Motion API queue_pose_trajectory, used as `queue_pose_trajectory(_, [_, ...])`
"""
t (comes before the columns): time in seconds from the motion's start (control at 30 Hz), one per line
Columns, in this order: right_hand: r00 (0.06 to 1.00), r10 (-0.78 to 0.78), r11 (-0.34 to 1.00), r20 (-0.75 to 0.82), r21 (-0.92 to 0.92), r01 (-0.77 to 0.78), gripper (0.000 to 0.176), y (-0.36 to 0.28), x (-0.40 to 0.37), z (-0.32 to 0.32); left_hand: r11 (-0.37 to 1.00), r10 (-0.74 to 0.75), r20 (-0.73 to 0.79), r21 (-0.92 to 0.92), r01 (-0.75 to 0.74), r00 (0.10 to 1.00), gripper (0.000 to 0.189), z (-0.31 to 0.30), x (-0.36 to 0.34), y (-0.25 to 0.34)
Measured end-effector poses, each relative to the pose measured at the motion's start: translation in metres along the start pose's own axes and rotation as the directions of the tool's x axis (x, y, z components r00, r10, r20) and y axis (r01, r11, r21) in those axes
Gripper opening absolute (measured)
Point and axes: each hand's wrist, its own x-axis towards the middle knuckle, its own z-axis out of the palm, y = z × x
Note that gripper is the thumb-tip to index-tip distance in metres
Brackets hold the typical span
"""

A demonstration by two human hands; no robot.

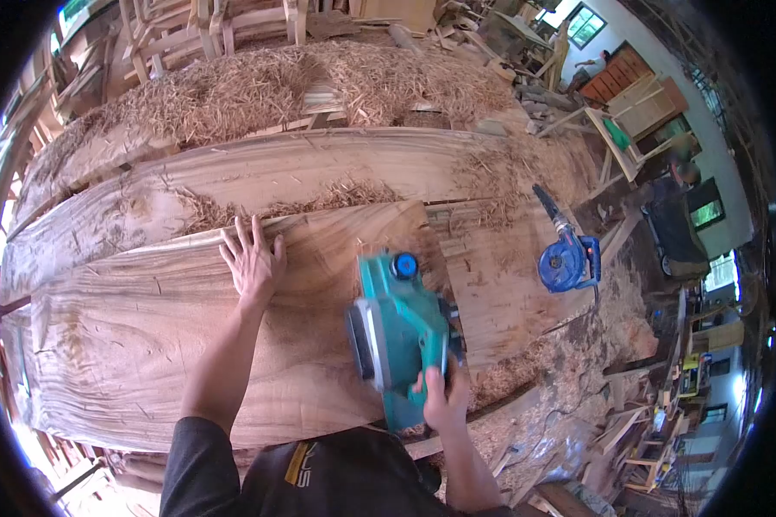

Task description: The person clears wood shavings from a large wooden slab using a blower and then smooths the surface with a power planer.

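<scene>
A green planer (409,345) sits on a wide board (164,345), close to that board's right end and nearer its near edge than its far one. The right hand (444,401) is wrapped round the planer's rear handle, which likely lets one arm both push and steer it. The left hand (256,263) lies on the board by its far edge, holding nothing, fingers spread, probably to steady the wood or brace the leaning body. A blue blower (563,265) rests past the board's right end, perhaps put there to be out of the planer's way yet within reach; its nozzle aims away from the person. Shavings (353,191) lie along the far edge, on the neighbouring plank (319,164). The planer's nose, with its blue knob (404,265), points toward the far edge and slightly left; its long axis runs across the board, whose own length goes left to right. Blur softens the planer's outline.
</scene>
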Motion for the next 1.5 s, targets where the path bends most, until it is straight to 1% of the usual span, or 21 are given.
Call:
queue_pose_trajectory(0.13, [0.996, -0.076, 0.997, -0.047, -0.008, 0.075, 0.036, -0.019, 0.102, 0.038, 1.0, 0.002, -0.002, 0.018, -0.002, 1.0, 0.074, -0.002, 0.0, 0.001])
queue_pose_trajectory(0.27, [0.995, -0.096, 0.994, 0.032, -0.057, 0.098, 0.043, -0.038, 0.179, 0.059, 1.0, -0.015, 0.029, 0.016, 0.015, 0.999, 0.072, -0.009, 0.001, 0.001])
queue_pose_trajectory(0.37, [0.974, -0.227, 0.953, 0.008, -0.205, 0.224, 0.054, -0.025, 0.153, 0.051, 1.0, -0.019, 0.033, 0.006, 0.019, 0.999, 0.072, -0.011, 0.001, 0.001])
queue_pose_trajectory(0.4, [0.984, -0.177, 0.966, 0.034, -0.182, 0.181, 0.063, -0.023, 0.133, 0.044, 1.0, 0.012, -0.038, 0.004, -0.012, 0.999, 0.071, -0.008, 0.0, 0.0])
queue_pose_trajectory(0.43, [0.982, -0.191, 0.962, 0.005, -0.196, 0.189, 0.062, -0.027, 0.104, 0.038, 0.993, 0.097, -0.025, -0.059, -0.098, 0.995, 0.07, -0.011, -0.007, 0.005])
queue_pose_trajectory(0.47, [0.952, -0.306, 0.905, -0.031, -0.319, 0.28, 0.063, -0.017, 0.076, 0.031, 0.975, 0.188, -0.021, -0.12, -0.189, 0.982, 0.069, -0.018, -0.017, 0.016])
queue_pose_trajectory(0.5, [0.985, -0.167, 0.953, -0.034, -0.262, 0.152, 0.064, -0.012, 0.046, 0.023, 0.942, 0.284, -0.023, -0.179, -0.284, 0.958, 0.069, -0.022, -0.028, 0.031])
queue_pose_trajectory(0.57, [0.991, -0.113, 0.953, -0.067, -0.29, 0.089, 0.065, -0.009, -0.02, 0.003, 0.794, 0.517, -0.113, -0.308, -0.524, 0.849, 0.059, -0.028, -0.092, 0.078])
queue_pose_trajectory(0.6, [0.997, -0.042, 0.945, -0.064, -0.326, 0.019, 0.067, 0.009, -0.052, -0.01, 0.615, 0.667, 0.001, -0.566, -0.549, 0.745, 0.058, -0.084, -0.119, 0.104])
queue_pose_trajectory(0.63, [0.998, -0.007, 0.934, -0.055, -0.357, -0.013, 0.068, 0.018, -0.082, -0.022, 0.64, 0.735, 0.176, -0.501, -0.583, 0.655, 0.061, -0.108, -0.139, 0.125])
queue_pose_trajectory(0.7, [0.986, 0.156, 0.913, -0.051, -0.375, -0.164, 0.069, 0.011, -0.124, -0.039, 0.617, 0.786, 0.295, -0.431, -0.658, 0.544, 0.057, -0.094, -0.165, 0.145])
queue_pose_trajectory(0.73, [0.958, 0.281, 0.89, -0.058, -0.358, -0.282, 0.068, 0.005, -0.133, -0.044, 0.557, 0.83, 0.31, -0.432, -0.709, 0.464, 0.056, -0.09, -0.163, 0.147])
queue_pose_trajectory(0.9, [0.971, 0.237, 0.926, -0.038, -0.293, -0.237, 0.064, 0.011, -0.108, -0.041, 0.193, 0.954, 0.289, -0.412, -0.891, 0.073, 0.047, -0.073, -0.107, 0.163])
queue_pose_trajectory(0.93, [0.977, 0.206, 0.936, -0.052, -0.28, -0.212, 0.063, 0.008, -0.092, -0.034, 0.273, 0.903, 0.417, -0.367, -0.889, 0.105, 0.049, -0.089, -0.093, 0.17])
queue_pose_trajectory(1.03, [0.998, 0.06, 0.966, 0.008, -0.251, -0.056, 0.062, -0.001, -0.039, -0.019, 0.375, 0.921, 0.307, -0.528, -0.761, 0.241, 0.058, -0.095, -0.051, 0.162])
queue_pose_trajectory(1.1, [0.997, -0.075, 0.966, -0.006, -0.25, 0.071, 0.06, -0.001, -0.003, -0.006, 0.708, 0.674, 0.373, -0.572, -0.414, 0.638, 0.071, -0.069, -0.023, 0.128])
queue_pose_trajectory(1.17, [0.983, -0.183, 0.954, -0.015, -0.244, 0.174, 0.059, -0.002, 0.036, 0.01, 0.817, 0.389, 0.173, -0.518, -0.252, 0.905, 0.077, -0.045, 0.003, 0.08])
queue_pose_trajectory(1.23, [0.975, -0.222, 0.947, -0.024, -0.243, 0.209, 0.057, -0.006, 0.078, 0.029, 0.989, 0.05, 0.187, -0.145, -0.023, 0.981, 0.077, -0.044, 0.008, 0.041])
queue_pose_trajectory(1.3, [0.977, -0.212, 0.942, -0.014, -0.269, 0.201, 0.054, -0.024, 0.123, 0.045, 0.999, 0.022, 0.021, -0.023, -0.022, 1.0, 0.075, 0.0, 0.019, -0.016])
queue_pose_trajectory(1.37, [0.969, -0.246, 0.938, 0.005, -0.249, 0.239, 0.05, -0.038, 0.152, 0.054, 0.998, 0.056, 0.0, -0.017, -0.056, 0.998, 0.074, -0.009, 0.016, -0.011])
queue_pose_trajectory(1.5, [0.999, 0.048, 0.998, -0.014, -0.027, -0.049, 0.056, -0.036, 0.153, 0.059, 0.999, 0.044, 0.005, 0.015, -0.044, 0.999, 0.072, -0.017, 0.013, -0.005])
